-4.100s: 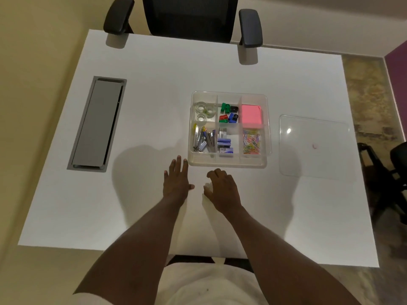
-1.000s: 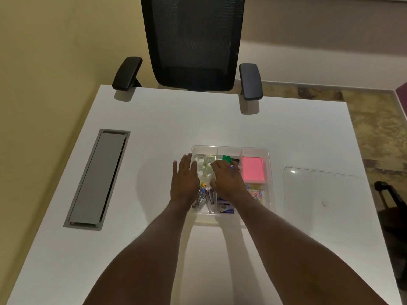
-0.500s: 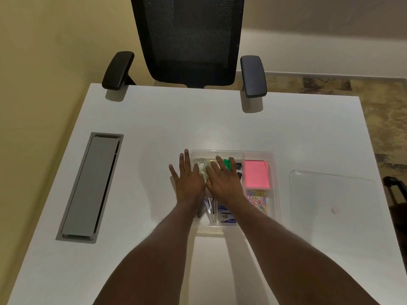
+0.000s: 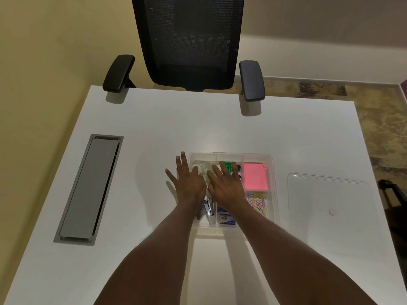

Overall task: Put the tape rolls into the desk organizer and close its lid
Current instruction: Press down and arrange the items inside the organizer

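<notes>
A clear desk organizer (image 4: 272,172) stands on the white desk. Clear tape rolls (image 4: 203,170) lie in its far-left compartment, partly hidden by my hands. My left hand (image 4: 188,183) lies flat with fingers spread over the organizer's left rim. My right hand (image 4: 225,186) lies flat beside it, fingers spread over the tape and middle compartments, holding nothing. The clear lid (image 4: 328,208) lies flat on the desk to the right, apart from the organizer.
The organizer also holds a pink note pad (image 4: 255,179), coloured paper clips (image 4: 257,203), green clips (image 4: 229,167) and staplers (image 4: 209,213). A grey cable hatch (image 4: 88,188) sits at the left. A black office chair (image 4: 189,40) faces the desk's far edge.
Both hands moved from the desk in front of the organizer onto its left part. The right hand, curled a second ago, now lies flat with fingers spread.
</notes>
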`<state>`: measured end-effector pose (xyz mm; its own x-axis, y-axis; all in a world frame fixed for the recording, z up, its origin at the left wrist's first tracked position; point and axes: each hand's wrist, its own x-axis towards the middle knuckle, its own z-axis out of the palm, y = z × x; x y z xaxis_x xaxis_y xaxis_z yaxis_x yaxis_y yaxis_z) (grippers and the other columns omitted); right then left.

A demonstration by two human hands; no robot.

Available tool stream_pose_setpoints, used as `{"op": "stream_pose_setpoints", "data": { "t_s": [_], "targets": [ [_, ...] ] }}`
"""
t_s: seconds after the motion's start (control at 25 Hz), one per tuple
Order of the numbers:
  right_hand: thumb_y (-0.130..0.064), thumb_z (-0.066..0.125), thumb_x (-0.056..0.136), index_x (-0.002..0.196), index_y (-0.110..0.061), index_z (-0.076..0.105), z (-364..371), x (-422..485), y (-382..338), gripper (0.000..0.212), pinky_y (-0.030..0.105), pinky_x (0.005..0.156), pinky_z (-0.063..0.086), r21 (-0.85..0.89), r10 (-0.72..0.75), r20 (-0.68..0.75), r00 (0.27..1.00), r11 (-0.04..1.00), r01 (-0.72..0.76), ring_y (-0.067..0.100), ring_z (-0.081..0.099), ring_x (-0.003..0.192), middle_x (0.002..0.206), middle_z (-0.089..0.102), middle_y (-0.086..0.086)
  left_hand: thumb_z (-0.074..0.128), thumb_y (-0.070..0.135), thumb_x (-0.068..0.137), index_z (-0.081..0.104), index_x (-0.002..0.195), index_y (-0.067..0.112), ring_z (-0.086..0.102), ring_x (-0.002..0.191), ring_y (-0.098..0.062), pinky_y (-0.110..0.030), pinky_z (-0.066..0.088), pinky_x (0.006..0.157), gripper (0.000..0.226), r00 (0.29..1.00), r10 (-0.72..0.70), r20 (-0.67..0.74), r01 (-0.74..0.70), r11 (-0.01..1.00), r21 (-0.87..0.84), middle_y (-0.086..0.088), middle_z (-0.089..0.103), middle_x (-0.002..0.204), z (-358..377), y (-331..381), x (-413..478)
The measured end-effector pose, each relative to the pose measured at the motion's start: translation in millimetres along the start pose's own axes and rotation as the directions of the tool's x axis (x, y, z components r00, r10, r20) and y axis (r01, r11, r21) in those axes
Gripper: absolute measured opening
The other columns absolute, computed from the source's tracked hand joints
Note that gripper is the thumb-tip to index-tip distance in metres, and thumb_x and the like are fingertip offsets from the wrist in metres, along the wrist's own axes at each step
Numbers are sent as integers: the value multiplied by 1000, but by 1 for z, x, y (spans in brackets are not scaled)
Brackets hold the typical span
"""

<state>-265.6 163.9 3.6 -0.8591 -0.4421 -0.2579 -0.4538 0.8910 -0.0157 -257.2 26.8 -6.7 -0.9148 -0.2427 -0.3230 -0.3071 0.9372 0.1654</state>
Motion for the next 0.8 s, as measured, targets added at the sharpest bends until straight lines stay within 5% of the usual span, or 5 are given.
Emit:
{"op": "stream_pose_setpoints", "data": {
  "t_s": [0.44,0.64,0.8],
  "targets": [
    [-44,23,109,150,-20,42,-5,2,-3,51,56,125,7,83,20,-5,1000,996,-20,34,26,152,160,39,8,30,46,106,50,144,35,-21,158,-29,-73,-4,120,44,999,-12,47,14,999,-33,-8,-19,171,2,7,2],
    [-53,6,102,156,-19,32,-6,1,-2,68,56,126,2,78,7,36,999,997,-10,34,18,155,165,29,8,29,54,106,38,152,42,-23,157,-30,-75,-5,118,48,996,-31,79,32,999,-11,-8,-22,170,1,9,5],
    [-45,21,109,157,-17,31,-3,1,-2,57,57,125,1,109,8,46,999,994,-13,35,15,156,167,26,9,28,53,106,40,151,44,-23,158,-30,-76,-5,117,47,995,-49,91,53,998,-42,-6,-21,171,-1,12,4]
  ]
}}
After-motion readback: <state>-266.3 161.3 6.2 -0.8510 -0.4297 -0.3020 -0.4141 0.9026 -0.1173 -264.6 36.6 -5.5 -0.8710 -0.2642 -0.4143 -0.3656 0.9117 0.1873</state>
